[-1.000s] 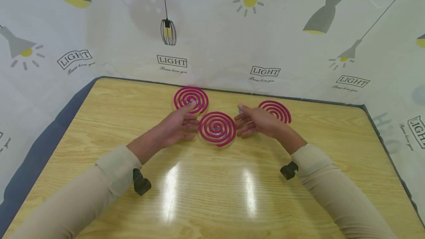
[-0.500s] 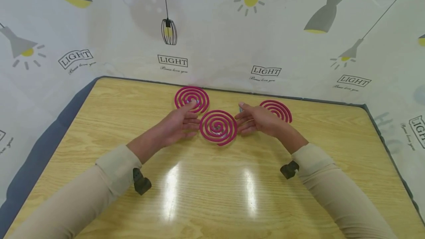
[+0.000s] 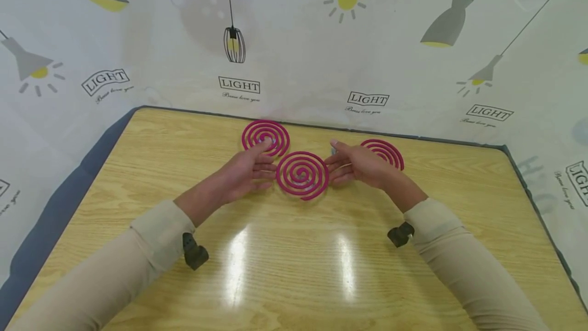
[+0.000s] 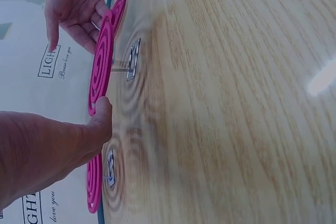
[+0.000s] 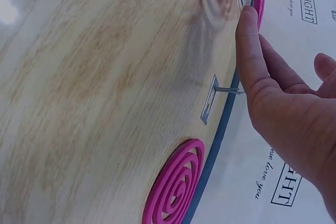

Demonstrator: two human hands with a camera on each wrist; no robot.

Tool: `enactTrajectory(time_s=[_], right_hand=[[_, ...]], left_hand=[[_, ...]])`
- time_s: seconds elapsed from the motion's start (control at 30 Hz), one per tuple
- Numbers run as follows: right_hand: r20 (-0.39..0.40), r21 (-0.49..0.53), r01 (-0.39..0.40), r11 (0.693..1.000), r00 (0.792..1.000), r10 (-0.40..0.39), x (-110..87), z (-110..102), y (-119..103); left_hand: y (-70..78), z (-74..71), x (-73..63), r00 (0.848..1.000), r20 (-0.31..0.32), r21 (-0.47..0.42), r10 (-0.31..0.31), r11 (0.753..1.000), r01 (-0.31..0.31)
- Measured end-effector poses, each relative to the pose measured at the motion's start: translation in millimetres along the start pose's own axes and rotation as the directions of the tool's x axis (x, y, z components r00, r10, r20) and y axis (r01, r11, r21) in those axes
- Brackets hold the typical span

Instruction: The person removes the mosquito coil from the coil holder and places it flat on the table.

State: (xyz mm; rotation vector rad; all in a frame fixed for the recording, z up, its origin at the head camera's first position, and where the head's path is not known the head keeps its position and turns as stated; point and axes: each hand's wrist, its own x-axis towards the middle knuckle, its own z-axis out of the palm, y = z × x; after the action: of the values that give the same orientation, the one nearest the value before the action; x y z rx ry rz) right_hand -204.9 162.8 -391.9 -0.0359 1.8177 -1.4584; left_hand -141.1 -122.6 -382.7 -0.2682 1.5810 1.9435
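Both L hand (image 3: 240, 178) & R hand (image 3: 366, 166) are touching mid coil (image 3: 302, 173) at sides, fingers extended, not gripping; coil's shifting slightly up-frame vs 1s ago, prob. levelling on stand (image 4: 131, 72).

The person wears a garment of plain beige cloth with long sleeves. The left sleeve (image 3: 101, 275) has soft creases and ends in a wide, slightly paler left cuff (image 3: 161, 234), which seems to be folded back. The right sleeve (image 3: 478, 269) is of the same colour, with a similar right cuff (image 3: 433, 220). Beside each cuff sits a small black device: the left device (image 3: 196, 255) is angular and blocky, and the right device (image 3: 399, 235) carries a tiny pale spot at its edge.
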Motion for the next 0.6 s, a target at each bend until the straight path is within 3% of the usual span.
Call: enactTrajectory(time_s=[0.6], right_hand=[[-0.055,-0.015,-0.014,1.0,0.998,0.013,-14.6,-23,-9]], left_hand=[[8.6,23.0,-1.1,0.999,0.026,-0.025,0.044,0.999,-0.043]])
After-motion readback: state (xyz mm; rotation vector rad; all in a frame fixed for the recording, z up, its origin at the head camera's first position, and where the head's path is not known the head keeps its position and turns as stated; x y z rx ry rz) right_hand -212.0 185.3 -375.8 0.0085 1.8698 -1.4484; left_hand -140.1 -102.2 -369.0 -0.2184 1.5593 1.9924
